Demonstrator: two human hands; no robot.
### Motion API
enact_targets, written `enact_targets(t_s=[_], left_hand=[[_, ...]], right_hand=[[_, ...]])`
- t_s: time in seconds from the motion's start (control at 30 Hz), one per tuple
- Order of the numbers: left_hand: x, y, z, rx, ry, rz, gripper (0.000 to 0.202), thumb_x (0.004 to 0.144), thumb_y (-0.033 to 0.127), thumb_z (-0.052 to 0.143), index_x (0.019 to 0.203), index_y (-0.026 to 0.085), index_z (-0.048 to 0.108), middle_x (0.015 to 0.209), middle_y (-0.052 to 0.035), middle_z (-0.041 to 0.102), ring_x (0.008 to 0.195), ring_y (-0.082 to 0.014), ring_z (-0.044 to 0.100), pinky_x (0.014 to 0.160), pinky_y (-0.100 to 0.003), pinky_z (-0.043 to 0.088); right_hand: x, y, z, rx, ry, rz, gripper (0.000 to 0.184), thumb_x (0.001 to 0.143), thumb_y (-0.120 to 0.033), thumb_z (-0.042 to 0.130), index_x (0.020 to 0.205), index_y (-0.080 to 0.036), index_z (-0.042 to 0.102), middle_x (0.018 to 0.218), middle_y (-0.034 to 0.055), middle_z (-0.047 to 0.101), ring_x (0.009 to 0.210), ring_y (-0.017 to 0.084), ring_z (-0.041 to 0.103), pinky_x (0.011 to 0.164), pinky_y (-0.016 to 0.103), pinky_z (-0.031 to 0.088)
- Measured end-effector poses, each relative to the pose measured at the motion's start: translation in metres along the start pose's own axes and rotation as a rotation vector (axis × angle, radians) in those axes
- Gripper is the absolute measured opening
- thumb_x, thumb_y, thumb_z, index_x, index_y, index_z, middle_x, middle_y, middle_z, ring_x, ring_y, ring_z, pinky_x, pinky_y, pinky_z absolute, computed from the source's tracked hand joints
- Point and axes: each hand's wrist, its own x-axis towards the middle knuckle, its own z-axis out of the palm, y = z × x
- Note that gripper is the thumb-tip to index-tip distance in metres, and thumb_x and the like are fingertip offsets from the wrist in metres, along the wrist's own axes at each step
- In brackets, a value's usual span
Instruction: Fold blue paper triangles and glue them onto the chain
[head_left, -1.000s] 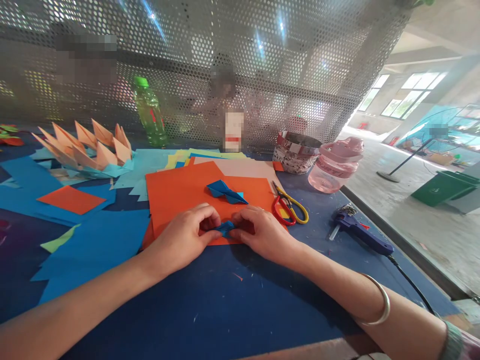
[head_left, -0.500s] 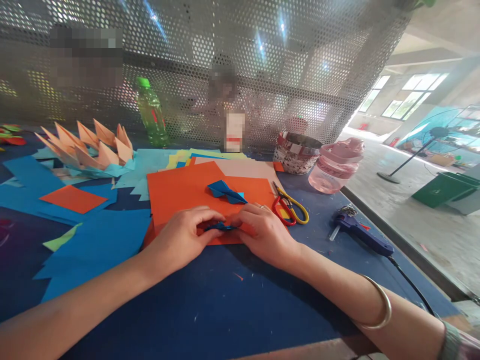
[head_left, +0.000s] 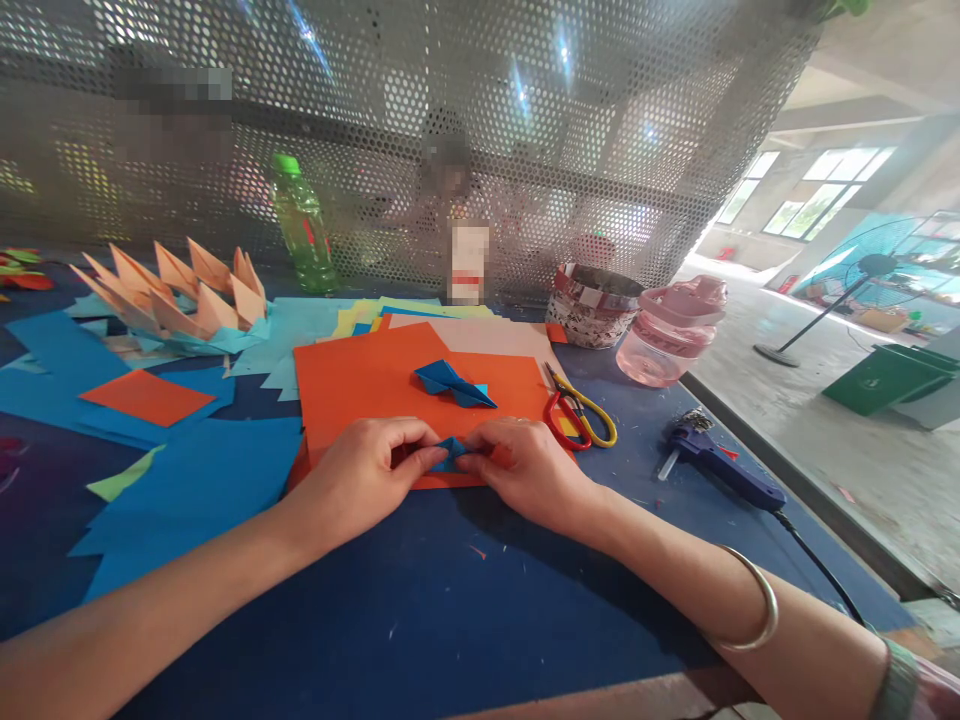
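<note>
A small piece of folded blue paper (head_left: 450, 454) is pinched between my left hand (head_left: 367, 470) and my right hand (head_left: 525, 470). Both hands rest on a stack of orange paper (head_left: 360, 405). Just above my fingertips, a second folded blue paper piece (head_left: 454, 385) lies on the orange sheet, untouched. To the right of my right hand are scissors with red and yellow handles (head_left: 574, 420), apart from it.
A blue hot glue gun (head_left: 716, 462) with its cord lies on the dark blue table (head_left: 375, 620). Peach folded paper points (head_left: 172, 295) and blue paper scraps (head_left: 187, 490) are at left. Behind stand a green bottle (head_left: 302, 225), a pink bottle (head_left: 670, 332) and a perforated metal screen (head_left: 525, 120).
My fingers have shifted on the small blue piece, which shows more broadly between them. The hands stay in nearly the same place, and the other objects have not moved.
</note>
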Motion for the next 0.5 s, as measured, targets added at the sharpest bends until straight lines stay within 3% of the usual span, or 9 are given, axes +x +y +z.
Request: enact_targets(t_s=[0.1,0.27,0.5], left_hand=[[-0.0011,0.0045,-0.0018,-0.038,-0.040,-0.044,0.037,0.090,0.050,0.048,0.079,0.021,0.069,0.070,0.0009,0.070,0.067,-0.0174,0.062,0.059,-0.025,0.042],[-0.0034,0.0047,-0.0042,-0.080,-0.065,-0.073,0.041,0.089,0.054,0.048,0.078,0.021,0.067,0.068,0.0015,0.064,0.065,-0.0160,0.057,0.057,-0.024,0.041],[-0.0023,0.0042,-0.0055,-0.278,-0.092,-0.132,0.042,0.086,0.057,0.052,0.078,0.019,0.067,0.069,0.0005,0.062,0.064,-0.0151,0.055,0.057,-0.024,0.042]], right_hand=[[0.0000,-0.0007,0.0010,0.110,-0.041,0.093,0.012,0.087,-0.024,0.062,0.079,-0.016,0.066,0.072,-0.0026,0.064,0.065,0.010,0.051,0.061,0.021,0.037],[0.0000,0.0000,0.0026,0.264,-0.074,0.111,0.022,0.089,-0.032,0.058,0.078,-0.015,0.064,0.069,-0.0030,0.060,0.064,0.009,0.048,0.058,0.019,0.035],[0.0004,-0.0068,-0.0033,0.266,-0.086,0.127,0.031,0.091,-0.035,0.055,0.069,-0.014,0.063,0.061,-0.0042,0.052,0.059,0.008,0.042,0.055,0.020,0.033]])
